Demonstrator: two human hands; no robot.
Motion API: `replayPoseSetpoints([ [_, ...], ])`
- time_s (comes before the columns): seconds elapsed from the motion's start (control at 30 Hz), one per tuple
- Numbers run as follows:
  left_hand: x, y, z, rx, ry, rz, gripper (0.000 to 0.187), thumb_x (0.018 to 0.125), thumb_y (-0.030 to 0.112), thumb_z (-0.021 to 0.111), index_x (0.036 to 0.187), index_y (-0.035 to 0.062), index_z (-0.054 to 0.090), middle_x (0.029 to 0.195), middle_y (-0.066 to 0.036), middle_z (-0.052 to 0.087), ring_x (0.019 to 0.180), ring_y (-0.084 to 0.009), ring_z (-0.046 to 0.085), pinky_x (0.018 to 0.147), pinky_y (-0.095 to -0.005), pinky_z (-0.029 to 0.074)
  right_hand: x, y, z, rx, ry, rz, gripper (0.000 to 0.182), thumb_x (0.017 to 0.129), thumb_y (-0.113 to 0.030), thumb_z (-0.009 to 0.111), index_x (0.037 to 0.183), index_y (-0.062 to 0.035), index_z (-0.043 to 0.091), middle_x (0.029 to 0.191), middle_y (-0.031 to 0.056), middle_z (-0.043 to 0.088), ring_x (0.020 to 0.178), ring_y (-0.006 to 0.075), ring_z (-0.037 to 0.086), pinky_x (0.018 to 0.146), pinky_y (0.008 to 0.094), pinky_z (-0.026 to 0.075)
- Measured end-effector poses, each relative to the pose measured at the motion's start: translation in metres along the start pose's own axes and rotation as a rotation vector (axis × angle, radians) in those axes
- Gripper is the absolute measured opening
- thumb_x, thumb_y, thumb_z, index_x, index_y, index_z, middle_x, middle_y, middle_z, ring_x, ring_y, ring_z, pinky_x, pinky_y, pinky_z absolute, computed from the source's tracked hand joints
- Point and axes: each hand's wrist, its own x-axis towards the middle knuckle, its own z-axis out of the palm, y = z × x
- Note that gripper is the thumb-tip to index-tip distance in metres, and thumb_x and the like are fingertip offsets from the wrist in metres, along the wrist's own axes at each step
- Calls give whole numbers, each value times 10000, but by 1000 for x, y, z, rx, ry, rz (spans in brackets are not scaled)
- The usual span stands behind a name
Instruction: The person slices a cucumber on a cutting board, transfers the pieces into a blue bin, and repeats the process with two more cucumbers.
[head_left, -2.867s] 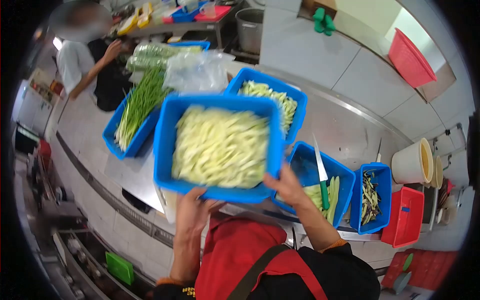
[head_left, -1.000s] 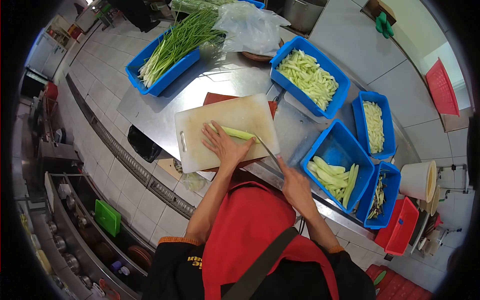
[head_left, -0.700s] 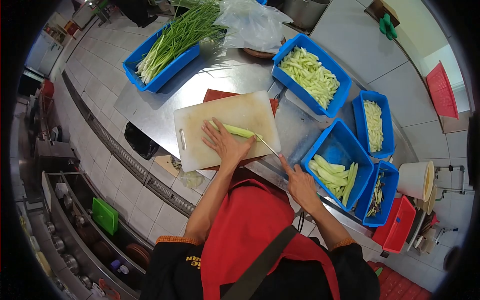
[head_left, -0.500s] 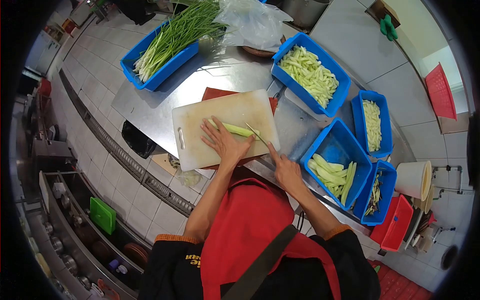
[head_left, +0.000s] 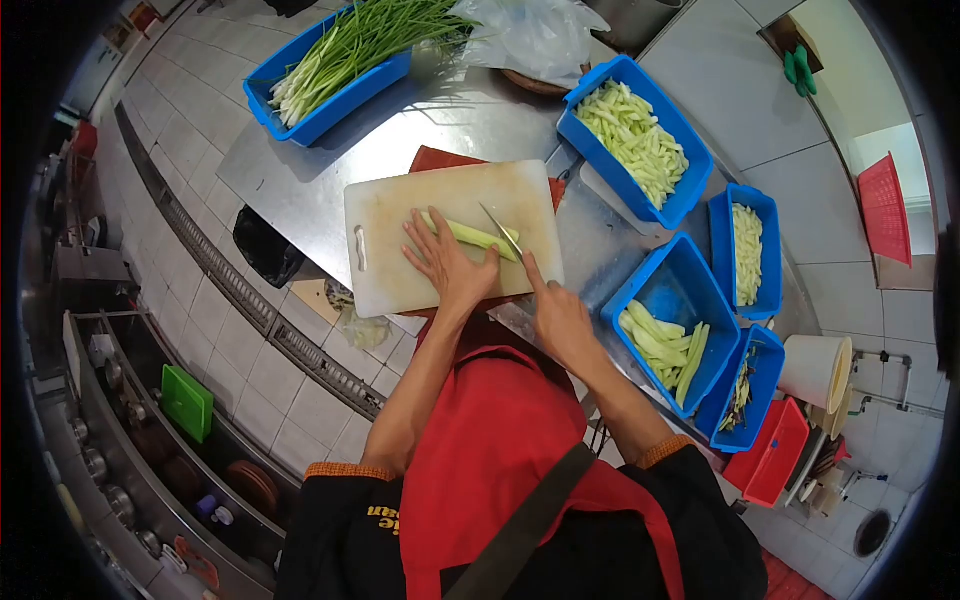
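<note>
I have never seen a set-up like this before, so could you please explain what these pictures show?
There is no robot here: a person works with two bare hands. Every picture comes from one camera worn on the head, looking forward and down, so the arms reach in from the bottom.

On the metal table lies a pale cutting board, with something red beneath it. The left hand, fingers spread, presses a long pale green vegetable onto the board. The right hand grips a knife, its blade across the vegetable near one end.

At the upper left, a blue bin holds green onions. Blue bins on the right hold cut pale green pieces, longer pieces and dark scraps.
</note>
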Motion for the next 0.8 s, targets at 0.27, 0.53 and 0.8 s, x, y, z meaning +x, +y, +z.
replayPoseSetpoints([
  [0.27, -3, -2, -2, -39, 37, 57, 1093, 752, 426, 795, 1579, -22, 237, 1651, -270, 114, 1542, -468, -27, 1188, -648, -62, -22, -11, 28, -68, -36, 93, 791, 882, -30, 530, 1608, -71, 219, 864, 300, 661, 733, 501, 680, 689, 577, 558],
  [0.53, -5, -4, -3, -59, 31, 106, 923, 814, 398, 732, 1545, -14, 348, 1637, -252, 183, 1540, -472, 14, 1186, -651, -72, -22, -21, 2, 37, -163, 77, 925, 808, 28, 567, 1622, -50, 133, 890, 304, 662, 741, 497, 671, 675, 575, 544],
  [0.8, -11, -10, -3, -67, 22, 188, 775, 881, 393, 664, 1521, 26, 427, 1625, -225, 263, 1542, -445, 81, 1188, -656, -55, 5, -18, -2, 146, -54, 31, 916, 825, 16, 546, 1630, -86, 121, 870, 333, 654, 787, 535, 665, 706, 618, 521],
])
